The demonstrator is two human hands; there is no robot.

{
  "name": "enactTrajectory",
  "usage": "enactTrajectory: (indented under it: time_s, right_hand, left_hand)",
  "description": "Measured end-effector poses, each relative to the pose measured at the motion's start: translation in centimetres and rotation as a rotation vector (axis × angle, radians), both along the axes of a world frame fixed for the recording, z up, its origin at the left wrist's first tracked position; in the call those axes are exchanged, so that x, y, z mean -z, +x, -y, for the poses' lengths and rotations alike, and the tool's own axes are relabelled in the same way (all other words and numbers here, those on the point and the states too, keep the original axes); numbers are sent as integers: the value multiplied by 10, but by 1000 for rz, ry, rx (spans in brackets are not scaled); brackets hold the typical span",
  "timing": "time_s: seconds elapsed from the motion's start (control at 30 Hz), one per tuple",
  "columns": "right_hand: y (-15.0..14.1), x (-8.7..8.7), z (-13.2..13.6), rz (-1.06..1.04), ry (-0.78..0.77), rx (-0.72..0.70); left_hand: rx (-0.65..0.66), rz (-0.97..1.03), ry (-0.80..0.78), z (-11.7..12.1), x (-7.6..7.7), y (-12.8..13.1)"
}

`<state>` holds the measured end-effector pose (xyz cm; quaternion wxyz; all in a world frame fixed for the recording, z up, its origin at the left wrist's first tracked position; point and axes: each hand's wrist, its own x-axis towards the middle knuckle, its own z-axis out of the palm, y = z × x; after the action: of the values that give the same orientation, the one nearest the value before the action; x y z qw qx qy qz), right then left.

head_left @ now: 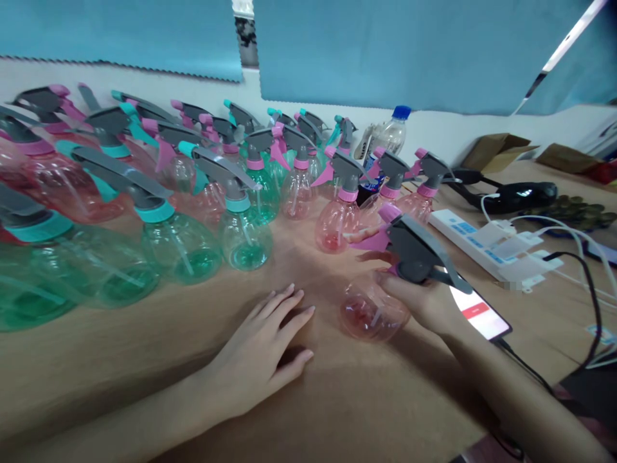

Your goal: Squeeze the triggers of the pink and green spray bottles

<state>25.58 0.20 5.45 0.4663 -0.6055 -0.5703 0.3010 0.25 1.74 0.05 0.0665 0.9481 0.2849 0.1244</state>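
Note:
My right hand [418, 297] grips a pink spray bottle [373, 313] around its neck, just under the grey trigger head [418, 252] with its pink nozzle. The bottle stands tilted on the brown table [337, 399]. My left hand [263, 347] lies flat on the table to the left of that bottle, fingers stretched and apart, holding nothing. Several pink and teal spray bottles stand in rows behind, among them a pink one [337, 222] and a teal one [243, 235] closest to my hands.
A phone [479, 313] with a lit screen lies right of the held bottle. A white power strip [475, 247] with plugs and cables sits further right. A clear water bottle [388, 138], a black device [511, 193] and cardboard boxes [496, 149] line the back.

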Motion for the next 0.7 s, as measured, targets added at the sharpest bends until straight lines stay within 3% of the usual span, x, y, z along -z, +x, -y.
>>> enactTrajectory:
  time_s: [0.17, 0.3, 0.7]
  right_hand:
    - [-4, -2, -2, -58, 0, 46]
    - [-7, -5, -4, -72, 24, 5]
    - [-1, 3, -5, 33, 166, -2]
  left_hand:
    - [-3, -7, -5, 0, -1, 1]
    - [-2, -7, 3, 1, 0, 0]
    - [3, 6, 19, 1, 1, 1]
